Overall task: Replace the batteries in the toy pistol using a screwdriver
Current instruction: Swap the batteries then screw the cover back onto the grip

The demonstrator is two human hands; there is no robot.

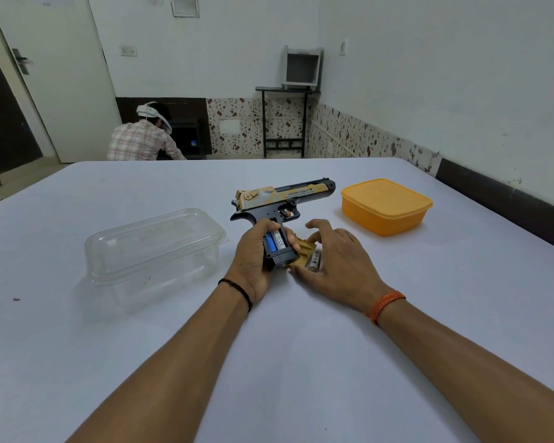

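While the grip compartment lies uncovered, entries run from largest item to smallest.

Table (173, 362): white cloth surface, carrying everything; the work sits near its middle, within reach of both arms.
Clear container (154, 251): lidded, to the left of the hands, apparently empty.
Orange box (385, 206): lid on, to the right beyond the muzzle, untouched.
Toy pistol (285, 199): grip toward the person, open side up, presumably so the cells stay seated and visible.
Left hand (253, 257): fingers wrapped round the grip, steadying it.
Right hand (336, 254): on the table just beside the grip, fingers loosely spread over the loose parts, closing on nothing I can confirm.
Grip cover (303, 249): tan, off, lying beside the grip.
Fitted batteries (275, 243): two showing in the grip, one blue, one white.
Loose battery (314, 260): beside the cover, under the right fingers.
Screwdriver: not in view.
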